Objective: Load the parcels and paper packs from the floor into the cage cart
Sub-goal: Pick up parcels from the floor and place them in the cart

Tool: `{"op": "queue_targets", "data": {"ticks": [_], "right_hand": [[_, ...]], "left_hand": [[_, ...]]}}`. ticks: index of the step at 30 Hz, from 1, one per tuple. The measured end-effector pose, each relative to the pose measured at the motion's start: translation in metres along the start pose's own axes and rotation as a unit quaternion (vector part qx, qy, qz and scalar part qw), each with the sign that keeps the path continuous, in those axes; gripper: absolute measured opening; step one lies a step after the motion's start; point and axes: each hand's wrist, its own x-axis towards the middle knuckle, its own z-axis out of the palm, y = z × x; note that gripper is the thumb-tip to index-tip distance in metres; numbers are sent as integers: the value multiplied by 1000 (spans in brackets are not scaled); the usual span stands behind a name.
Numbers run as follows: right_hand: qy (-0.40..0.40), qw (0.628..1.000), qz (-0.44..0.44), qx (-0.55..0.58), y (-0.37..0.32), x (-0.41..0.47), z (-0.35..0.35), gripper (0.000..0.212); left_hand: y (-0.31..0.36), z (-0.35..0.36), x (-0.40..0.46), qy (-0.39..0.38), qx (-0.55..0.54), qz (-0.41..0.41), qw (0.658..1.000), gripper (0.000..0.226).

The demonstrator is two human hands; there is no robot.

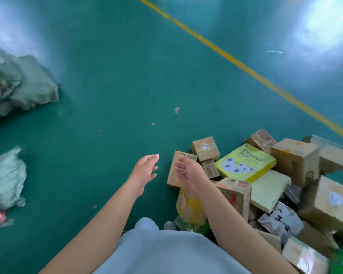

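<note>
Yellow copier paper pack point(246, 163) atop parcel pile point(285, 186) on green floor point(107, 95), both hands just left of it, left hand point(145, 171) and right hand point(188, 171) fingers loosely spread, holding nothing

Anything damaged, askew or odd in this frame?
The parcels lie in a jumbled heap, tilted at all angles. The yellow Copier paper pack rests slanted across boxes. A red-printed carton beside the right hand looks creased and worn. Both hands are empty; the left hand hangs over bare floor.
</note>
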Motion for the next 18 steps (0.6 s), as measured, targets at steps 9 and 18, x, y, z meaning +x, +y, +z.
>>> {"op": "queue_targets", "data": {"ticks": [9, 18], "right_hand": [[140, 977, -6, 163, -69, 70, -17, 26], [199, 930, -19, 308, -170, 139, 75, 20]], "left_hand": [[91, 51, 129, -166, 112, -10, 980, 21], [228, 22, 280, -253, 202, -8, 946, 25]]}}
